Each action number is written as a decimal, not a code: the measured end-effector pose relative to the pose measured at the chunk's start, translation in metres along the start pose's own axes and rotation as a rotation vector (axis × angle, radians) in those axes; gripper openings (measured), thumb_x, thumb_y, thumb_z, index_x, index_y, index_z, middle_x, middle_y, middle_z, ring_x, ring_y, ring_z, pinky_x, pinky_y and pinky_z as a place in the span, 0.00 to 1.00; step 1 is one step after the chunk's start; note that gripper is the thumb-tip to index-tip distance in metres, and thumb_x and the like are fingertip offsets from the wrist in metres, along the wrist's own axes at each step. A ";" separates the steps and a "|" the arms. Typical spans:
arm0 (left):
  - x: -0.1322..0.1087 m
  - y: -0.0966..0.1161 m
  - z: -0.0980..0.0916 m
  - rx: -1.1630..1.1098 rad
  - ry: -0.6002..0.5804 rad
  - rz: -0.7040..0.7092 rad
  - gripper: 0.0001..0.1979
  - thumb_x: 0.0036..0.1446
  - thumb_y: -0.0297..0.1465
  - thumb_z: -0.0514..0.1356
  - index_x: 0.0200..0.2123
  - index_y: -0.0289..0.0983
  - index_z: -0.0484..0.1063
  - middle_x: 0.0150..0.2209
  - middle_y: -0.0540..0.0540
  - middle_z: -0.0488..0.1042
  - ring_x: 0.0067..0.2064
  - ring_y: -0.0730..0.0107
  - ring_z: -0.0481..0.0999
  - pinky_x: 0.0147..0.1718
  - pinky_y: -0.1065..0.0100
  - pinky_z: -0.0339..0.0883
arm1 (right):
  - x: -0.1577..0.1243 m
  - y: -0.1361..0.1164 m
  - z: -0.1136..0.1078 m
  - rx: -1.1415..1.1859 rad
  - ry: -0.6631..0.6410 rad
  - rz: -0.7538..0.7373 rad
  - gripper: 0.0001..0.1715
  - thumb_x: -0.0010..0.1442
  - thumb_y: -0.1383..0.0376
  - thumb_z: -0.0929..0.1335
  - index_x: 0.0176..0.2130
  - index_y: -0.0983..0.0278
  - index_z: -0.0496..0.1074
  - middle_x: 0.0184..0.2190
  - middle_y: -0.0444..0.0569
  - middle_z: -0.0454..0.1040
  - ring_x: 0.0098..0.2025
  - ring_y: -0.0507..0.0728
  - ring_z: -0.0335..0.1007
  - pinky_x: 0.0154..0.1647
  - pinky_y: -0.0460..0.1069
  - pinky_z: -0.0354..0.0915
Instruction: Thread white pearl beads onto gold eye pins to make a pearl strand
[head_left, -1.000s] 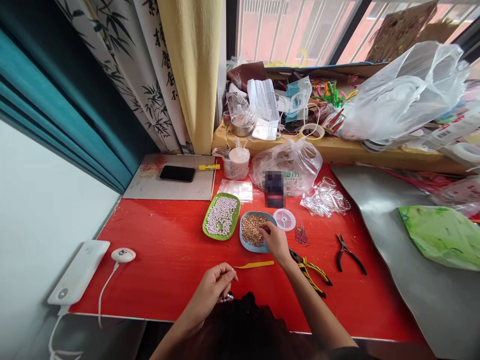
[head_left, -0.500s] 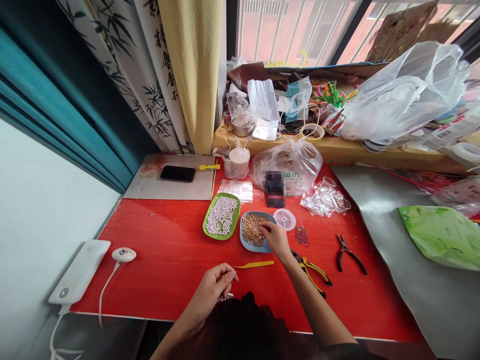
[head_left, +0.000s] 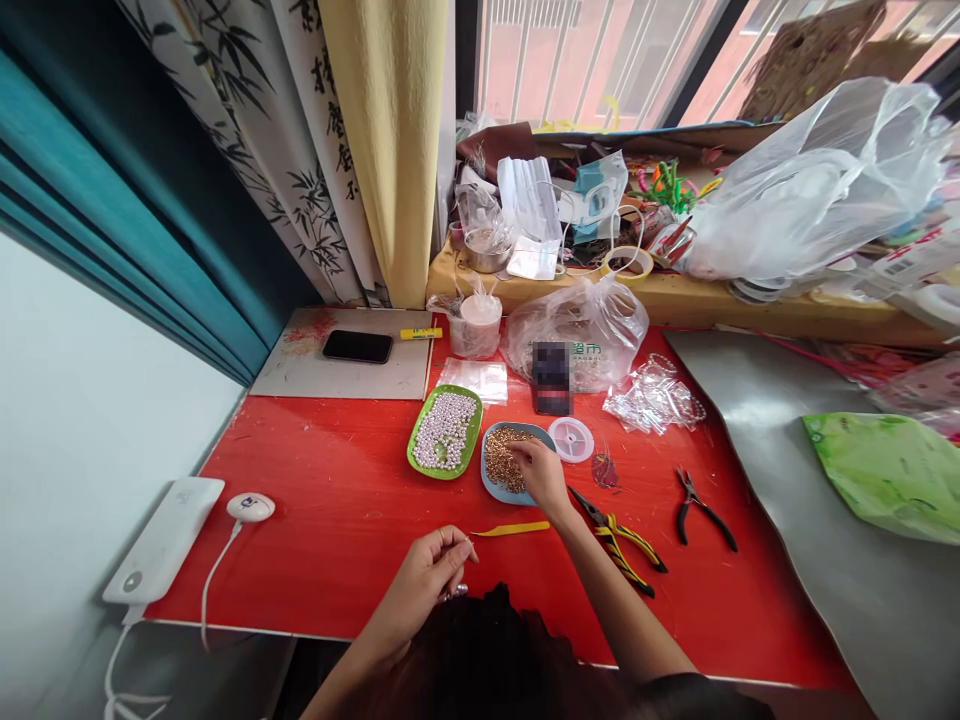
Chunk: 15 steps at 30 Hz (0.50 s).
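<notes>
The red desk [head_left: 330, 520] carries a green tray of pearl beads [head_left: 439, 474], a blue dish of copper beads [head_left: 491, 489], a clear thread spool [head_left: 571, 440], yellow tweezers [head_left: 511, 528], yellow-handled pliers [head_left: 622, 545], black pliers [head_left: 705, 508] and, at the far left corner, a grey board [head_left: 300, 375] bearing a phone [head_left: 358, 346].

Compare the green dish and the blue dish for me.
The green dish holds pale pearl beads; the blue dish holds smaller coppery beads. The green dish is a slanted long oval, the blue dish rounder. No hand touches the green dish; the right hand dips its fingertips into the blue dish. Both are shallow and sit side by side on the red table.
</notes>
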<state>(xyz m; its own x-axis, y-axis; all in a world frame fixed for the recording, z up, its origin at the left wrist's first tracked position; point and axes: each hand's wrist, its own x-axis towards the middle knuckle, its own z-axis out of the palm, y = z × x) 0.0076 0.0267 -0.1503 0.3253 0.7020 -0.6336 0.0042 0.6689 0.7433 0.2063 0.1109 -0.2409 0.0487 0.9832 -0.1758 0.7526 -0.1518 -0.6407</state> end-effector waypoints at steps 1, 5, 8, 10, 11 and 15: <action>0.000 0.000 0.000 0.002 -0.001 0.000 0.24 0.40 0.53 0.61 0.24 0.37 0.65 0.13 0.60 0.54 0.17 0.80 0.49 0.20 0.74 0.49 | 0.001 -0.002 0.001 -0.013 0.004 -0.001 0.14 0.63 0.62 0.64 0.47 0.64 0.68 0.46 0.50 0.71 0.43 0.56 0.70 0.43 0.55 0.68; 0.000 0.001 0.000 0.008 0.008 0.003 0.25 0.40 0.54 0.61 0.24 0.36 0.65 0.13 0.60 0.54 0.17 0.80 0.49 0.22 0.74 0.52 | 0.001 -0.011 0.006 -0.065 0.016 0.014 0.14 0.62 0.61 0.65 0.47 0.64 0.68 0.48 0.51 0.70 0.45 0.56 0.69 0.45 0.56 0.67; -0.001 0.000 -0.001 0.009 0.017 0.001 0.25 0.40 0.54 0.61 0.24 0.36 0.65 0.13 0.60 0.55 0.18 0.79 0.50 0.23 0.73 0.54 | 0.001 -0.015 0.009 -0.064 0.004 0.019 0.14 0.62 0.61 0.65 0.47 0.63 0.68 0.49 0.51 0.69 0.46 0.57 0.69 0.45 0.56 0.67; -0.001 -0.001 -0.001 0.010 0.022 0.001 0.25 0.40 0.53 0.61 0.24 0.36 0.65 0.13 0.60 0.55 0.18 0.79 0.50 0.23 0.73 0.53 | 0.001 -0.015 0.009 -0.031 -0.015 0.019 0.13 0.63 0.61 0.64 0.47 0.63 0.68 0.48 0.51 0.69 0.45 0.56 0.69 0.45 0.56 0.67; -0.001 -0.001 -0.001 0.010 0.024 0.001 0.24 0.41 0.53 0.61 0.24 0.36 0.65 0.13 0.60 0.55 0.18 0.79 0.50 0.23 0.73 0.53 | 0.002 -0.013 0.008 -0.006 -0.026 0.020 0.13 0.63 0.61 0.64 0.47 0.63 0.68 0.48 0.50 0.70 0.44 0.56 0.69 0.44 0.56 0.67; -0.001 -0.002 -0.002 0.012 0.026 0.000 0.23 0.42 0.52 0.61 0.25 0.36 0.66 0.14 0.60 0.55 0.18 0.79 0.51 0.24 0.73 0.54 | 0.005 -0.004 0.003 0.133 -0.061 0.049 0.14 0.62 0.61 0.64 0.47 0.64 0.68 0.47 0.50 0.70 0.44 0.56 0.70 0.44 0.56 0.68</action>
<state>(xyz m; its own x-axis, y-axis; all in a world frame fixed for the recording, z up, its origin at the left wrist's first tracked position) 0.0057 0.0252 -0.1512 0.3003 0.7081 -0.6390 0.0154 0.6663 0.7456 0.2017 0.1156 -0.2420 0.0402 0.9671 -0.2513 0.6562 -0.2153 -0.7233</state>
